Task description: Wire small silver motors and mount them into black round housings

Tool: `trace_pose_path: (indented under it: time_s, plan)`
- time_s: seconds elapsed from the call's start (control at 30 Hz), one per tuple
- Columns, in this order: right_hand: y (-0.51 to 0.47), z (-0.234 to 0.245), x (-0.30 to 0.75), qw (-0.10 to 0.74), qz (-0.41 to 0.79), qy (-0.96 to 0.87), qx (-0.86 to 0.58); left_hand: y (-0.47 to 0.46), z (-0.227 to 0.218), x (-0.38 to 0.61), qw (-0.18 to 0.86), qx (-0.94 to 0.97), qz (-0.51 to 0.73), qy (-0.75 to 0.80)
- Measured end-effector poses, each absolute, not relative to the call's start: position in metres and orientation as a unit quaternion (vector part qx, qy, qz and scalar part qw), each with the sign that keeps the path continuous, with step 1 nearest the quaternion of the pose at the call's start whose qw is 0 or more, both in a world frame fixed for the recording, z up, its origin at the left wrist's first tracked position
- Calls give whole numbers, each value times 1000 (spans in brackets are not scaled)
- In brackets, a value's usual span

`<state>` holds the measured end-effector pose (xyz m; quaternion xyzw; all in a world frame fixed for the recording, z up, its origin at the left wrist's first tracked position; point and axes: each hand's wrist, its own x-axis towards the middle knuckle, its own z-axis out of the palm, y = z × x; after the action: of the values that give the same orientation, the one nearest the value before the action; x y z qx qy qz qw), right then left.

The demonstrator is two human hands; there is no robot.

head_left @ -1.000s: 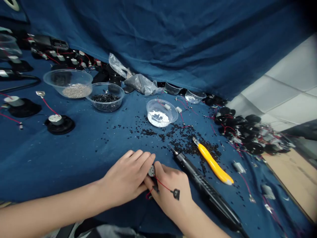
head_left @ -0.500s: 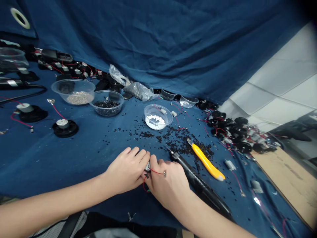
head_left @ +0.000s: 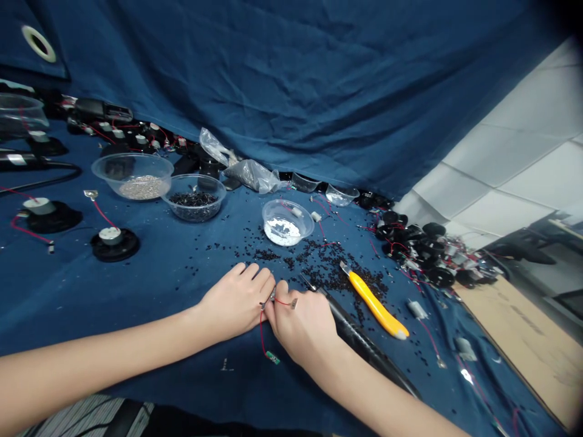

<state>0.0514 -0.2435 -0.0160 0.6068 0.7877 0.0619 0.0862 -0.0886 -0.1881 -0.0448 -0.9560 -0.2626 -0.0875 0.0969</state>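
Observation:
My left hand (head_left: 237, 302) and my right hand (head_left: 303, 321) meet above the blue cloth, fingers curled around a small wired motor (head_left: 272, 296) that they mostly hide. One red wire from it lies over the right hand and ends in a metal tab (head_left: 294, 303). Another hangs below the fingers with a small green circuit board (head_left: 272, 358) on its end. Just beyond the right hand lies a black pen-shaped power tool (head_left: 359, 337) with a thin tip, partly covered by that hand and forearm. A yellow utility knife (head_left: 376, 305) is to its right.
Tiny black pieces (head_left: 319, 261) are scattered around a clear bowl of white material (head_left: 288, 223). Bowls of silvery bits (head_left: 132, 176) and black bits (head_left: 194, 198) stand at left, near a black disc with a motor (head_left: 115, 244). Wired parts (head_left: 423, 249) pile up at right beside cardboard (head_left: 514, 334).
The green circuit board has dropped out from beneath the hands and hangs lower on its wire. Both hands remain together, slightly turned, and less of the motor shows. The camera view has shifted a little.

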Motion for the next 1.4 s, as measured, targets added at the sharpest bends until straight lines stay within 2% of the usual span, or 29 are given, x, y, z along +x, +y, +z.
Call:
trace_pose_path:
  time_s: [0.37, 1.2, 1.4]
  plan:
    - [-236, -20, 54, 99, 61, 804, 583, -176, -52, -88, 121, -960, -82, -237]
    - [-243, -34, 53, 78, 25, 747, 659, -170, -59, -79, 123, -969, -46, -210]
    - [-260, -44, 71, 66, 8, 726, 685, -175, -51, -64, 136, -978, -62, -144]
